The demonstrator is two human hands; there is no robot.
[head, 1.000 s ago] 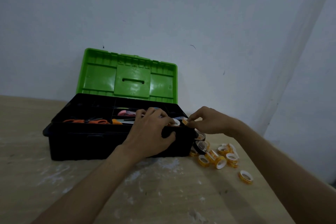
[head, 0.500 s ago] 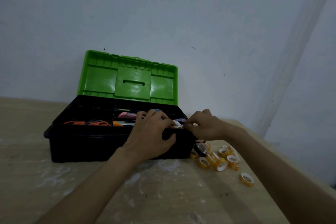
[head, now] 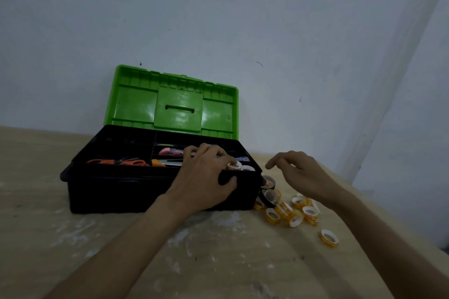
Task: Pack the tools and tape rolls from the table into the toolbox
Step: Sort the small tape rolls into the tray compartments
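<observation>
Bracing: with left grip (head: 204, 182) clasping the black plastic toolbox (head: 109, 192) rim, lower your empty, slack-fingered right grip (head: 303, 175) onto one small orange tape roll (head: 272, 216).

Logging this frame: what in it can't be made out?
- Head view: right front compartment of the toolbox, mostly covered by the left hand gripping its wall.
- Head view: count of tape rolls on the table; the wrist of the right hand overlaps the pile.
- Head view: print on the rolls, too small and dim.
</observation>
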